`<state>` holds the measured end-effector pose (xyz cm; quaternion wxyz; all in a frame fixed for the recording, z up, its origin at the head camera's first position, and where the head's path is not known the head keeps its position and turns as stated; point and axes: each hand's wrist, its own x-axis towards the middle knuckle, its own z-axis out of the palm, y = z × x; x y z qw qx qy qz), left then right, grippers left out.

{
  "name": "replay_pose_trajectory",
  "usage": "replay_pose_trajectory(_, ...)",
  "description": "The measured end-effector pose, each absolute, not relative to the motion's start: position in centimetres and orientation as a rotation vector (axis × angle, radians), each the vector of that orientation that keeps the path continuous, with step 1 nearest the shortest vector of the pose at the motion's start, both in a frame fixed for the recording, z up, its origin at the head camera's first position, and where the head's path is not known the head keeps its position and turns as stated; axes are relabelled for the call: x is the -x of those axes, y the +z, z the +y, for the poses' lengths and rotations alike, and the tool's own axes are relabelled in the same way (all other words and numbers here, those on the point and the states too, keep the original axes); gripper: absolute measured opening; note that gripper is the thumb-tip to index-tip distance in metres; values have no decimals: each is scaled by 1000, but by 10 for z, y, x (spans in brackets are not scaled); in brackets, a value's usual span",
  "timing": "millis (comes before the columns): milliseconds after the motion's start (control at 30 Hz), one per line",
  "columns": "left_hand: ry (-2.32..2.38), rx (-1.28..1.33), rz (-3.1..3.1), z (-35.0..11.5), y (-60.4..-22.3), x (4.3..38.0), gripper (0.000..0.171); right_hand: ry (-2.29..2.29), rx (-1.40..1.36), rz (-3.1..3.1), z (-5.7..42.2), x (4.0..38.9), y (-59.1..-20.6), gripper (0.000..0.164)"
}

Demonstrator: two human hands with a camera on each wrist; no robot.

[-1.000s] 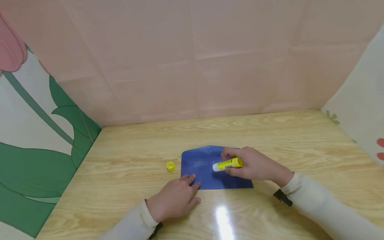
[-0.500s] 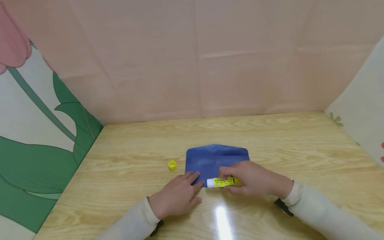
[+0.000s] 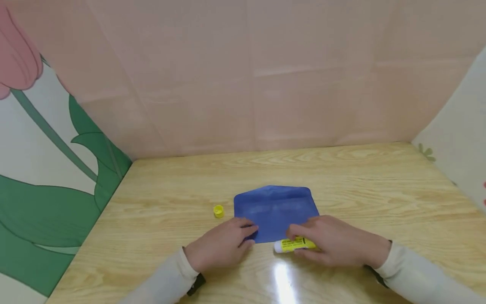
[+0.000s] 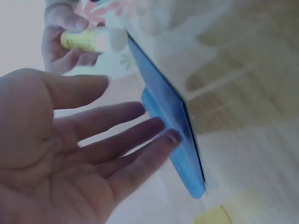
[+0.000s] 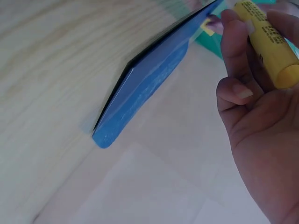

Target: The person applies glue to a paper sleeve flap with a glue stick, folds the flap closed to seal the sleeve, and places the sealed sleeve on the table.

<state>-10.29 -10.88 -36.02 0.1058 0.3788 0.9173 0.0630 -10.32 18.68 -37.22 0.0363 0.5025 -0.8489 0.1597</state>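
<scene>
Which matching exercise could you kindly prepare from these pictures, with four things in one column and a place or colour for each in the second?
1. Cap
2. Glue stick
3. Envelope
4. Table

A. Blue
B. Held in the right hand
C. Wood-grained
D. Left of the envelope, in the head view

Pairs: 1-D, 2-B, 3-A, 4-C

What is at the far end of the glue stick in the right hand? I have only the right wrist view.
Observer: The head view shows the glue stick ending in a white end, uncapped.

Reviewer: Where does the left hand lie?

Observer: The left hand has its fingers over the near left corner of the blue envelope; contact is hard to confirm.

Reviewer: And the cap?

Observer: The yellow cap sits left of the envelope, apart from it.
</scene>
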Motion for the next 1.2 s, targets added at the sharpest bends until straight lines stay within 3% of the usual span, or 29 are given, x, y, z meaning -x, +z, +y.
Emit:
replay_pose_trajectory(200, 330, -1028, 2946, -115, -361, 124, 43, 468, -1546, -2581, 189, 105, -372, 24)
replay_pose_trajectory(433, 325, -824, 2986, -119, -367, 146, 103, 489, -1578, -2581, 186, 103, -373, 25)
replay_pose_trajectory(567, 395, -792, 2900, -120, -368, 149, 121, 488, -1582, -2590, 184, 103, -373, 24)
replay_pose_trajectory(1200, 325, -874, 2859, -110, -370, 143, 122, 501, -1613, -2589, 186, 103, -374, 25)
